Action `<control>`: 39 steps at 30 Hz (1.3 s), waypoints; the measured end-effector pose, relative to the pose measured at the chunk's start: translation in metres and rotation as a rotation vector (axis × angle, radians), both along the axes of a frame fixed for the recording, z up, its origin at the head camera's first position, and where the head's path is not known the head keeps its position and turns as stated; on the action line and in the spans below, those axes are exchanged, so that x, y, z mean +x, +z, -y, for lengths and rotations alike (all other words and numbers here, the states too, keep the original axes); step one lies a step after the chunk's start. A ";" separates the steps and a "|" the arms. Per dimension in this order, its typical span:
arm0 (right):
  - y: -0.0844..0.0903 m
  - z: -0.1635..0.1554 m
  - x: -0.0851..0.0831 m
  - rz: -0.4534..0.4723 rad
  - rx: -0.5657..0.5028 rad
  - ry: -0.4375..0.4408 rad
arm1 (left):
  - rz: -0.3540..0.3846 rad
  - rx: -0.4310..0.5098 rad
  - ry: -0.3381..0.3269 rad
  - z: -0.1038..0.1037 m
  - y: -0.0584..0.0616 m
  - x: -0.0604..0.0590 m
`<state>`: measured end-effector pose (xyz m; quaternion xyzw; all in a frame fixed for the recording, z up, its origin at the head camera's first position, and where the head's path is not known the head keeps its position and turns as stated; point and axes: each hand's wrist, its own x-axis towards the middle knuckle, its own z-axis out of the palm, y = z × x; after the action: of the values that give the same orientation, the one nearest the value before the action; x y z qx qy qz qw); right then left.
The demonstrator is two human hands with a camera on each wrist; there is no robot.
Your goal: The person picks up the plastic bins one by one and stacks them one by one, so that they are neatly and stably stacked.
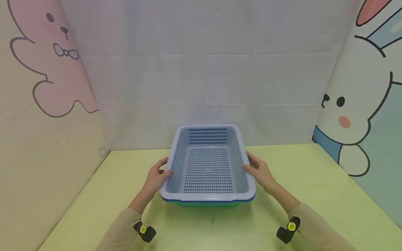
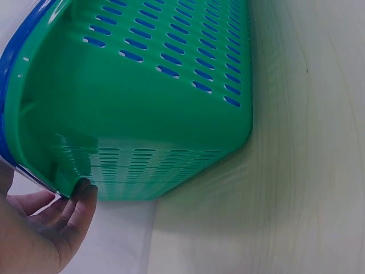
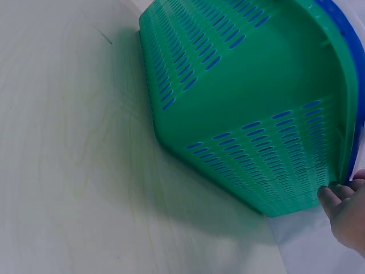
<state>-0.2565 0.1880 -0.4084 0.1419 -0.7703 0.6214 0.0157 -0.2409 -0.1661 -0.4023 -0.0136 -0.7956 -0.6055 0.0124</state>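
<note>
A pale grey-white perforated plastic basket (image 1: 207, 197) sits on top of a nested stack in the head view. Under its rim shows the edge of a blue basket (image 2: 16, 48), and outermost is a green basket (image 3: 268, 74) with slotted walls. My left hand (image 1: 156, 179) grips the stack's left side, thumb over the pale rim. In the left wrist view its fingers (image 2: 80, 214) curl beneath the green rim. On the opposite side, my right hand (image 1: 261, 174) holds the rim the same way, its fingertips (image 3: 328, 197) under the green lip.
The stack is over a pale yellow-green wood-grain table (image 1: 289, 174). Behind it hangs a white creased backdrop (image 1: 207, 80). Side panels with a pink cartoon animal (image 1: 59, 83) and a white cartoon rabbit (image 1: 355, 104) flank the table.
</note>
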 end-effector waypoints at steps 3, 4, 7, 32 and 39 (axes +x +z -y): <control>0.001 -0.005 0.001 0.002 0.005 -0.011 | -0.011 0.012 -0.003 -0.006 0.001 0.000; 0.001 -0.007 0.001 0.005 0.008 -0.014 | -0.012 0.017 -0.004 -0.008 0.002 0.001; 0.001 -0.011 0.001 0.012 0.017 -0.020 | -0.019 0.019 0.003 -0.013 0.002 0.001; 0.006 -0.034 0.004 0.067 0.039 -0.026 | -0.060 0.058 -0.016 -0.037 0.002 0.001; 0.006 -0.033 0.006 0.070 0.053 -0.057 | -0.050 0.064 -0.006 -0.037 0.000 -0.001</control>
<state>-0.2502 0.2207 -0.4019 0.0987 -0.7903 0.6047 0.0027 -0.2418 -0.1294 -0.4018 -0.0305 -0.7751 -0.6303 0.0311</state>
